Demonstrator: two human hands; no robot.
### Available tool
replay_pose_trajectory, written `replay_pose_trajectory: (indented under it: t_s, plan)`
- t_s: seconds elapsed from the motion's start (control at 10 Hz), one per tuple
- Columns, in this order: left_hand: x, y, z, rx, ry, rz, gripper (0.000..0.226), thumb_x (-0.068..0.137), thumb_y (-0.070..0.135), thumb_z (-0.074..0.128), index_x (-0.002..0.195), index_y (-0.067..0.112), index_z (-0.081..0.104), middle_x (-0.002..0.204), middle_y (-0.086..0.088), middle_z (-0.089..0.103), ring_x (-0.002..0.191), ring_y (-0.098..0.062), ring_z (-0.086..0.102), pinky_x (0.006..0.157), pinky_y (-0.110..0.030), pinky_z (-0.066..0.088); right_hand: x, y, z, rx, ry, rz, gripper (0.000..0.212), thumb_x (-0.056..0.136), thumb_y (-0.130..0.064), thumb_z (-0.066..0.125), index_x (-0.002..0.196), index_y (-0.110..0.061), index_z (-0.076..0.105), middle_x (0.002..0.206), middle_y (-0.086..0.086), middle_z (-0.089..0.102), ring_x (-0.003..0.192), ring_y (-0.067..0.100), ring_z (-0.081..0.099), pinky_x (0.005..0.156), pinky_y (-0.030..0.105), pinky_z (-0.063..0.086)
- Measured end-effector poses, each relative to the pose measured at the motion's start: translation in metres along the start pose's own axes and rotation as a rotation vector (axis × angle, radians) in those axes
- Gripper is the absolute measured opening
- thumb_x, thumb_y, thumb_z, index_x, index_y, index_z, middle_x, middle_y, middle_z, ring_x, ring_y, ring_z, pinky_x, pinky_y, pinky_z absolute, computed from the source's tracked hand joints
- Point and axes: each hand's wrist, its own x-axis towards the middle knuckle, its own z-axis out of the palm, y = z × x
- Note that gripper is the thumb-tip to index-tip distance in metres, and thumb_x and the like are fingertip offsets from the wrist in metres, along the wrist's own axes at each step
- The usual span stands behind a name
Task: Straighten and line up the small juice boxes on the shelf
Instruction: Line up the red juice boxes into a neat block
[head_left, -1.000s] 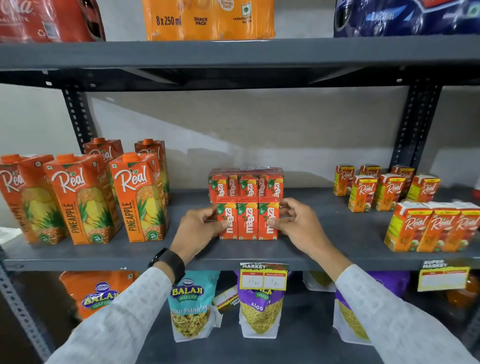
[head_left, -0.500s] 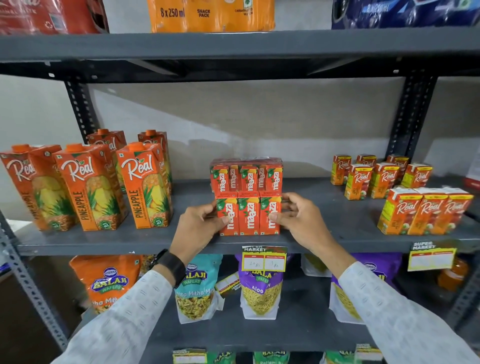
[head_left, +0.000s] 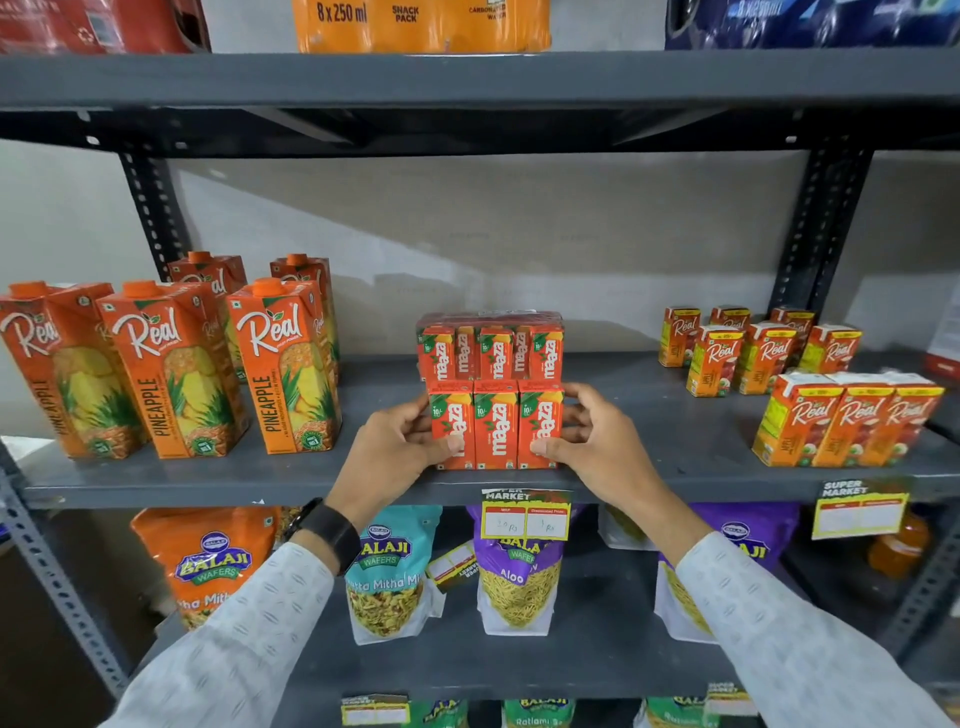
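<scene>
Three small red Maaza juice boxes (head_left: 496, 426) stand side by side, upright, near the front edge of the grey middle shelf (head_left: 649, 462). My left hand (head_left: 395, 447) presses on the left box, thumb on its front. My right hand (head_left: 597, 441) holds the right box the same way. Behind them stands a shrink-wrapped pack of Maaza boxes (head_left: 491, 348). Small Real juice boxes (head_left: 748, 348) stand loosely grouped at the back right, and three more Real boxes (head_left: 847, 421) sit in a row at the front right.
Tall Real pineapple cartons (head_left: 176, 364) fill the shelf's left side. Snack bags (head_left: 519, 577) hang below, behind a price tag (head_left: 524, 519). Drink packs (head_left: 421, 23) sit on the shelf above. Black uprights (head_left: 815, 228) frame the bay.
The three front Maaza boxes stay squeezed between both hands near the shelf edge. The camera view has shifted slightly; the hands hold about the same grip.
</scene>
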Motion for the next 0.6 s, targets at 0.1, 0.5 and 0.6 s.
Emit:
replay_pose_trajectory:
  t_s: [0.1,0.5,0.6]
  plan:
    - [0.001,-0.004,0.002,0.050,-0.012,-0.001,0.041,0.080,0.023,0.082,0.119,0.020,0.069,0.106,0.007,0.078,0.098,-0.008,0.074,0.093,-0.036,0.058,0.001,0.001,0.001,-0.002,0.005,0.003,0.058,0.084,-0.026,0.084,0.130,-0.033,0.049,0.111,-0.014,0.071,0.096,0.004,0.074,0.078,0.024,0.061]
    - [-0.008,-0.001,0.005,0.093,0.020,0.017,0.046,0.083,0.028,0.079,0.127,0.023,0.065,0.108,0.014,0.076,0.097,0.001,0.071,0.095,-0.033,0.058,-0.010,-0.002,0.008,-0.047,0.043,0.010,0.061,0.087,-0.027,0.082,0.136,-0.030,0.047,0.110,-0.017,0.070,0.095,-0.008,0.069,0.083,0.021,0.059]
    - [-0.018,-0.007,0.005,0.053,0.049,0.008,0.071,0.086,0.031,0.077,0.149,0.026,0.045,0.118,0.014,0.073,0.105,0.003,0.068,0.099,-0.032,0.055,-0.019,0.001,0.008,-0.040,0.080,-0.014,0.074,0.086,-0.036,0.081,0.147,-0.029,0.041,0.122,-0.010,0.069,0.106,-0.004,0.068,0.088,0.019,0.057]
